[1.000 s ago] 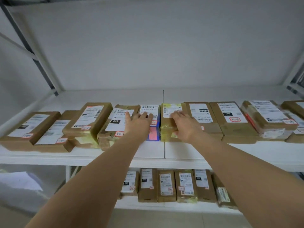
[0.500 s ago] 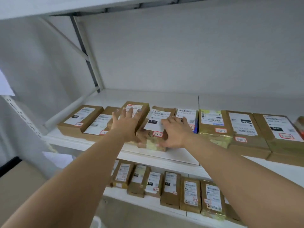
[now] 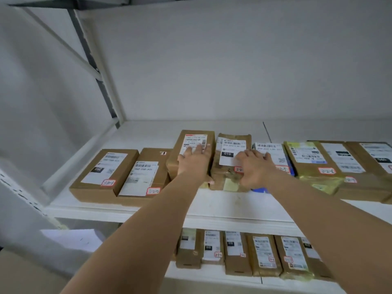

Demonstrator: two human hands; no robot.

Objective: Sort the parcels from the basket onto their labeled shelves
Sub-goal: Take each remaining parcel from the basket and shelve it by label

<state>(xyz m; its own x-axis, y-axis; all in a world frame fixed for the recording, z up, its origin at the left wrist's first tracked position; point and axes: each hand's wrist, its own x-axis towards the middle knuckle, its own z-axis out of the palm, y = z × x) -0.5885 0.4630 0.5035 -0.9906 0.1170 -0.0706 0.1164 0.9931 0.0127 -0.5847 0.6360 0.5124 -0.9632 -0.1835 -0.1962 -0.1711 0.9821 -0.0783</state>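
- The left hand [image 3: 194, 164] lies flat on a tall brown carton [image 3: 192, 154], fingers straight and spread across its white shipping label, with the thumb down at the carton's near right corner.
- The right hand [image 3: 253, 168] rests on the crumpled brown parcel [image 3: 228, 166] just beside that carton, fingers loosely bent over the parcel's top and right edge. I cannot tell whether they actually clasp it or only press on it.
- Both parcels sit on the upper white shelf [image 3: 222, 205], touching side by side in a row of cartons.
- The crumpled parcel's label shows a black tag reading "010" and a line "010 010 L30", with a small red-edged sticker at its lower corner whose handwriting is too blurred to read.
- To the right lies a blue-edged packet [image 3: 272, 154], its label also beginning "010 010".
- To the left, a flat carton [image 3: 146, 177] carries "060 06B A05".
- The far left carton [image 3: 104, 172] has a black tag and a red-edged sticker, both unreadable.
- The lower shelf [image 3: 212, 276] holds another row of labeled brown parcels; one shows "010".
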